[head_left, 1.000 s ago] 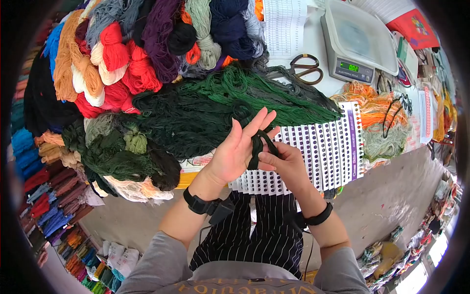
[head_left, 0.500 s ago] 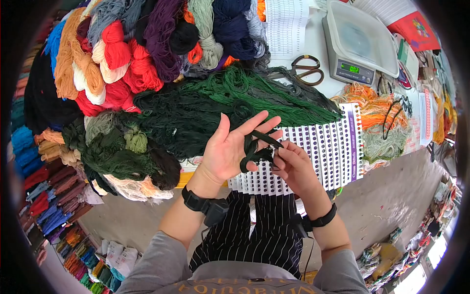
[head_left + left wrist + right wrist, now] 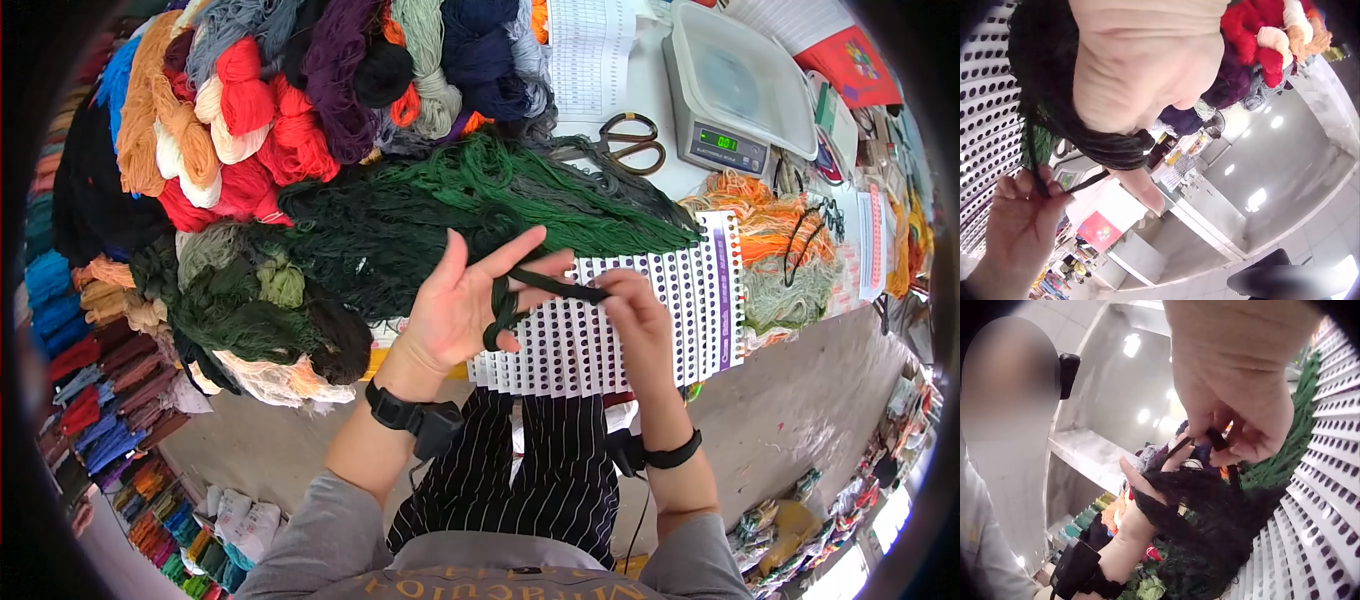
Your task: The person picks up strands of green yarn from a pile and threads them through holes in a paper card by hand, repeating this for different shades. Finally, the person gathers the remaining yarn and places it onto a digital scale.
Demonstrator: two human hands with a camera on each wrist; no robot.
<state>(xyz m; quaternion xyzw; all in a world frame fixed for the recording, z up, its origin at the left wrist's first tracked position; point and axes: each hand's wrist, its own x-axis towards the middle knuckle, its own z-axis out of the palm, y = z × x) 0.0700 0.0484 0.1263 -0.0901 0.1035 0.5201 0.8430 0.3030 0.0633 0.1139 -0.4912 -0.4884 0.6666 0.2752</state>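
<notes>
My left hand (image 3: 450,310) is palm up over the table, thumb and index finger spread. Dark, nearly black yarn (image 3: 555,285) loops about its other fingers; the left wrist view shows the thick wrap (image 3: 1107,147) around them. My right hand (image 3: 642,325) pinches the yarn's far part, pulling a strand taut between the two hands. In the right wrist view, the pinched strand (image 3: 1215,439) sits at the right fingertips. Behind the hands lies a long heap of dark green yarn (image 3: 370,245), with brighter green strands (image 3: 560,205) towards the right.
White punched strips (image 3: 600,350) lie fanned beneath the hands, by the table's front edge. Beyond stand scissors (image 3: 632,145) and a scale (image 3: 722,145) bearing a plastic tub (image 3: 745,70). Red skeins (image 3: 300,135) and other colours pile at the left; orange yarn (image 3: 740,205) lies right.
The right hand has moved right, away from the left hand, drawing the dark yarn out into a longer strand. The left hand has shifted slightly left and turned its palm up more.
</notes>
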